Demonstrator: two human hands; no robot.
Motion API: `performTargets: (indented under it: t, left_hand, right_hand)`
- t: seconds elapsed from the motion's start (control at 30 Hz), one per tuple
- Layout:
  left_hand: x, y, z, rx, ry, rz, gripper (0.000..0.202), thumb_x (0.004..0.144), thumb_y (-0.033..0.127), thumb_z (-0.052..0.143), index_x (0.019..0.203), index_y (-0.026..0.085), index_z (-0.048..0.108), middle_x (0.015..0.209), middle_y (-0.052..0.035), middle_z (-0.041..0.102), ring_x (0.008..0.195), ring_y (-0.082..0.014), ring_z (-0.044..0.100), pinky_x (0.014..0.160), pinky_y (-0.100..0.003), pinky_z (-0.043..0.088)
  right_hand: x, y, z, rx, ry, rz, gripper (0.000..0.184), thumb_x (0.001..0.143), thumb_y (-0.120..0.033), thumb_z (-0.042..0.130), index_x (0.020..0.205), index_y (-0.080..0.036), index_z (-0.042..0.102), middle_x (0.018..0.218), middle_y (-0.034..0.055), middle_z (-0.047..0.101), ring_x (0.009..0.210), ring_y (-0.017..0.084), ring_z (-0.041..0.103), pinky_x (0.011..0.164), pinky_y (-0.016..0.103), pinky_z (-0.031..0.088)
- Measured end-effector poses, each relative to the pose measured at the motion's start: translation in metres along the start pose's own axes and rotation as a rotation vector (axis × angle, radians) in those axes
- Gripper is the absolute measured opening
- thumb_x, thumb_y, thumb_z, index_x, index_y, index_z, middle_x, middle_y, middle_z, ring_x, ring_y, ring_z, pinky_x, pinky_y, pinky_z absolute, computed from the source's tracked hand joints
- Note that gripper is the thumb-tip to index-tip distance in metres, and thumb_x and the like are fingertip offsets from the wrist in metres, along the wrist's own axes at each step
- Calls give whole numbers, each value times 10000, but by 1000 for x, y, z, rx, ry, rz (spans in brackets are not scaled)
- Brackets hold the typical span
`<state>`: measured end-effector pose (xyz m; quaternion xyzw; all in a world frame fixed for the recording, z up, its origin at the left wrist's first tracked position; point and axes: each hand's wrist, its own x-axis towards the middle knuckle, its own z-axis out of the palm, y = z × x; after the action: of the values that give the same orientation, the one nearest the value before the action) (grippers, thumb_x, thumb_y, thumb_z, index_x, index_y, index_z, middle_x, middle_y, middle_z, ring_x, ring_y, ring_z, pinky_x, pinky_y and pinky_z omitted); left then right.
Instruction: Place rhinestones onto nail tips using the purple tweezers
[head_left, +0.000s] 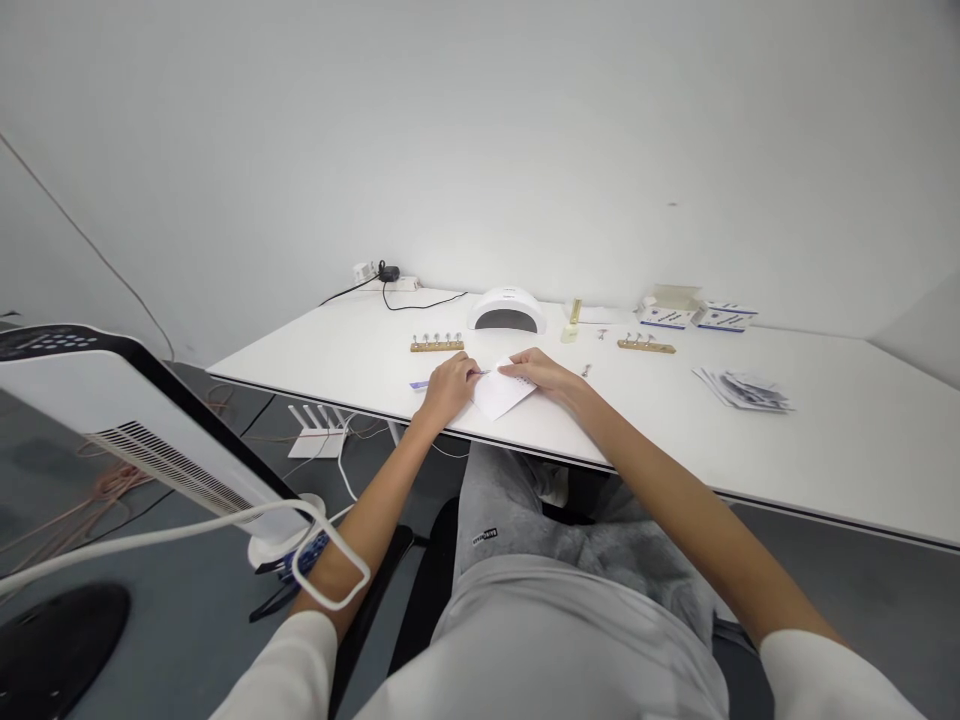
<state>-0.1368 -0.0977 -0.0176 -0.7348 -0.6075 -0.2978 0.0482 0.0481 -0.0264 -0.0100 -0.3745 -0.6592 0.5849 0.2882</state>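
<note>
My right hand (541, 370) pinches a white paper sheet or packet (499, 398) with small dark print, just above the table's front edge. To its left, my left hand (450, 388) is closed at the packet's other side. A thin bit shows at its fingertips, too small to name. A purple-and-white strip (419, 385) lies beside my left hand. Behind the hands stands a white domed nail lamp (507, 311) with a dark opening. A wooden stand (437, 346) with several small metal-stemmed pieces is left of it.
A second wooden stand (646, 346), a small bottle (571, 320) and small boxes (665, 308) are toward the back right. A stack of packets (742, 390) lies right. A power adapter (388, 272) sits back left. A white cable (225, 522) crosses near my left arm.
</note>
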Motion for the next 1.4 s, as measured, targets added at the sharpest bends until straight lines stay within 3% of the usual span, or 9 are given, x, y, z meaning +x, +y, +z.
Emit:
performTargets:
  t: [0.27, 0.57, 1.13, 1.23, 1.33, 1.4]
  left_hand:
    - [-1, 1, 2, 30, -5, 6, 163, 885, 217, 528, 865, 181, 686, 935, -76, 628, 873, -214, 603, 753, -313, 459]
    - [-1, 1, 0, -77, 35, 31, 222, 894, 251, 523, 851, 161, 721, 891, -75, 623, 831, -191, 596, 794, -313, 474]
    - [1, -1, 0, -144, 81, -9, 82, 840, 197, 609, 792, 165, 667, 874, -56, 631, 842, -185, 598, 802, -313, 472]
    - [1, -1, 0, -163, 90, 7, 106, 858, 205, 587, 808, 166, 672, 874, -59, 634, 846, -182, 604, 808, -309, 472]
    - [1, -2, 1, -177, 126, 18, 130, 874, 206, 564, 823, 162, 675, 886, -64, 641, 864, -183, 606, 819, -306, 470]
    - [1, -3, 2, -175, 146, 20, 130, 871, 205, 562, 818, 161, 672, 881, -63, 642, 851, -182, 606, 815, -305, 472]
  right_hand:
    - [1, 0, 2, -14, 46, 20, 118, 676, -226, 734, 659, -138, 658, 617, 42, 621, 539, 115, 498, 472, 234, 331]
    - [-3, -5, 1, -26, 58, 6, 86, 698, -208, 716, 683, -136, 671, 671, 63, 646, 583, 134, 532, 496, 245, 359]
    - [-6, -7, 4, -158, 54, -56, 233, 695, -264, 698, 553, -164, 542, 512, -17, 478, 479, 82, 376, 435, 227, 226]
    - [-5, -5, 5, -216, 41, -130, 120, 722, -262, 675, 715, -148, 642, 583, -6, 554, 522, 102, 452, 469, 227, 290]
    - [-1, -5, 3, -340, 104, -279, 283, 735, -235, 676, 1002, -143, 668, 778, 35, 661, 673, 140, 562, 586, 242, 411]
    - [-1, -9, -4, -435, 207, -382, 309, 751, -214, 661, 1052, -144, 655, 944, 75, 685, 780, 155, 596, 701, 272, 458]
